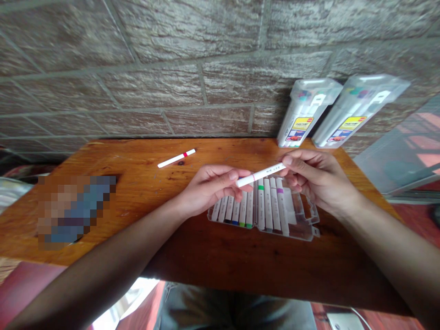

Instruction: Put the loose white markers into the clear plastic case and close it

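Note:
Both hands hold one white marker (260, 174) with a pink band, level above an open clear plastic case (302, 224). My left hand (209, 188) pinches the marker's left end between thumb and fingers. My right hand (318, 176) pinches its right end. The case lies on the wooden table (213, 256) and holds a row of several white markers (254, 208) with coloured bands. Another white marker with a red band (176, 158) lies loose on the table, behind and to the left of my hands.
Two closed clear marker boxes (307, 112) (357, 110) with yellow labels lean against the stone wall at the table's back right. A blurred-out object (74, 211) rests on the table's left side. My lap shows below the table's front edge.

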